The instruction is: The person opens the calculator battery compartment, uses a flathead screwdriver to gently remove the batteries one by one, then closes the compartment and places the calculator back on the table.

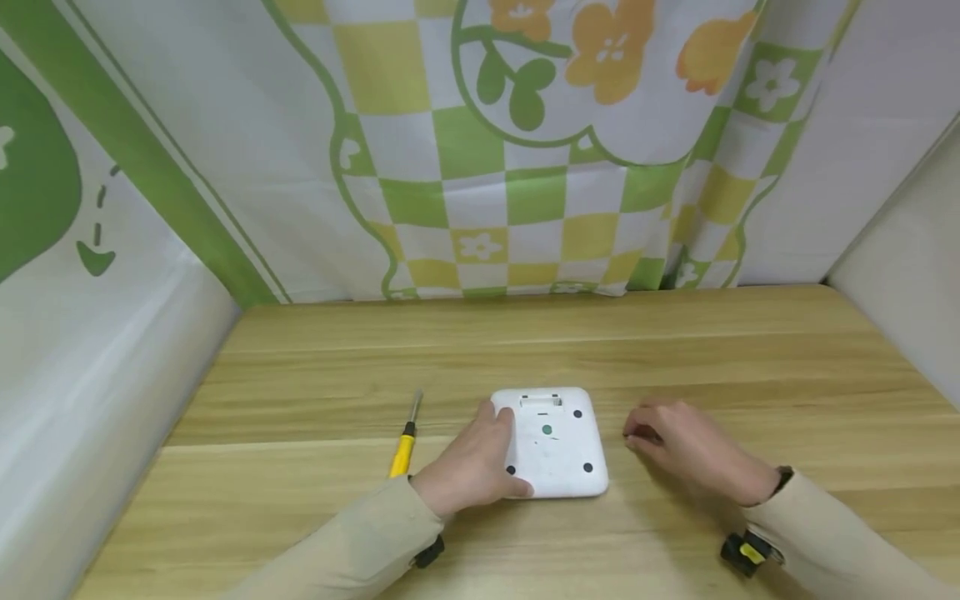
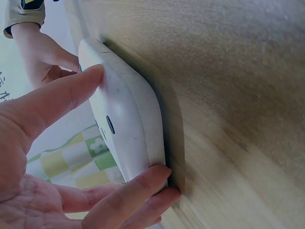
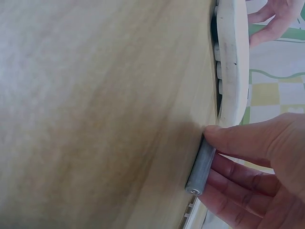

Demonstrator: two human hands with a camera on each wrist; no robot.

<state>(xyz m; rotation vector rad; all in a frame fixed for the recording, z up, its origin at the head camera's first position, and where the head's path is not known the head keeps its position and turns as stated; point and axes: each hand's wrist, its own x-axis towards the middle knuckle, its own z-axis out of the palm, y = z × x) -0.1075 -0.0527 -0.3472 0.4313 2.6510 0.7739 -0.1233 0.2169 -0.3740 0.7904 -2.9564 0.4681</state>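
Observation:
A white, square calculator (image 1: pixel 562 454) lies face down, its keys (image 3: pixel 219 71) showing at the underside in the right wrist view. Dark round feet dot its back, and the battery compartment (image 1: pixel 542 403) at the far edge has no cover on it. My left hand (image 1: pixel 476 462) holds the calculator at its left side, with the thumb on the near edge and fingers along the side. To the right of it, my right hand (image 1: pixel 690 450) pinches a grey cylindrical battery (image 3: pixel 202 164) between thumb and fingers, close over the table. In the head view the hand hides that battery.
A screwdriver (image 1: pixel 402 454) with a yellow handle lies left of the calculator, its tip pointing away. The wooden table (image 1: pixel 300 367) ends at a checkered curtain (image 1: pixel 480 208) at the back. Black devices (image 1: pixel 742 552) are strapped at the wrists.

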